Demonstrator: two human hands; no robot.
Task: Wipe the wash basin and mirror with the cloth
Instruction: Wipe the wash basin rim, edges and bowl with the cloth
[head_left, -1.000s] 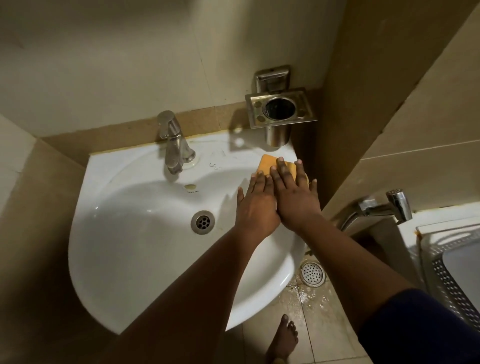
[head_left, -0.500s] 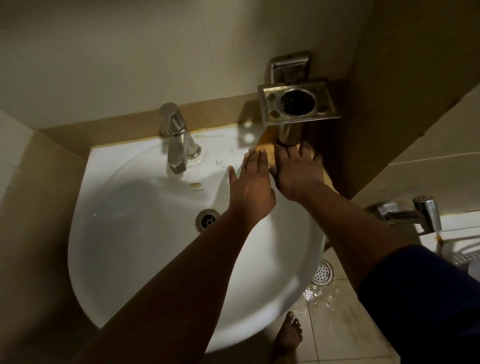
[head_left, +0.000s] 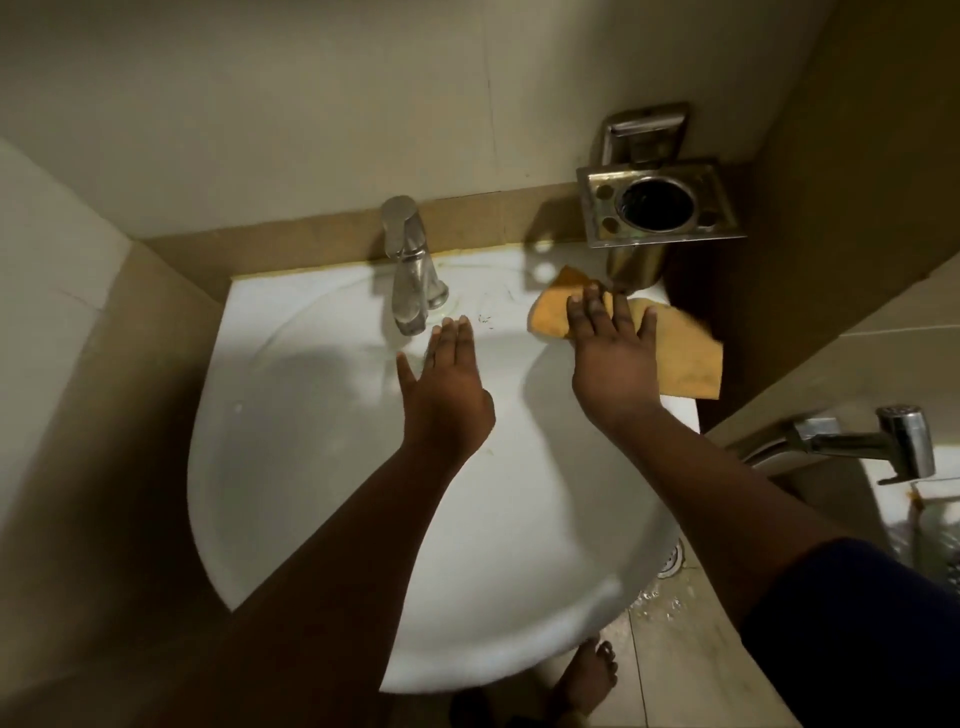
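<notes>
A white corner wash basin (head_left: 311, 467) fills the middle of the view. An orange cloth (head_left: 685, 358) lies spread on the basin's back right rim. My right hand (head_left: 613, 358) presses flat on the cloth, fingers spread and pointing at the wall. My left hand (head_left: 447, 389) hovers flat over the bowl just right of the tap spout, fingers together, holding nothing. The drain is hidden under my left arm. No mirror is in view.
A chrome tap (head_left: 410, 270) stands at the back of the basin. A steel wall-mounted tumbler holder (head_left: 654, 202) hangs over the back right corner, just above the cloth. A hand-spray tap (head_left: 878, 441) juts out at right. My bare foot (head_left: 587, 675) stands on wet floor tiles.
My left hand has left the cloth and moved left toward the tap. My right hand stays on the cloth, which now lies spread wider along the right rim. The camera has moved closer.
</notes>
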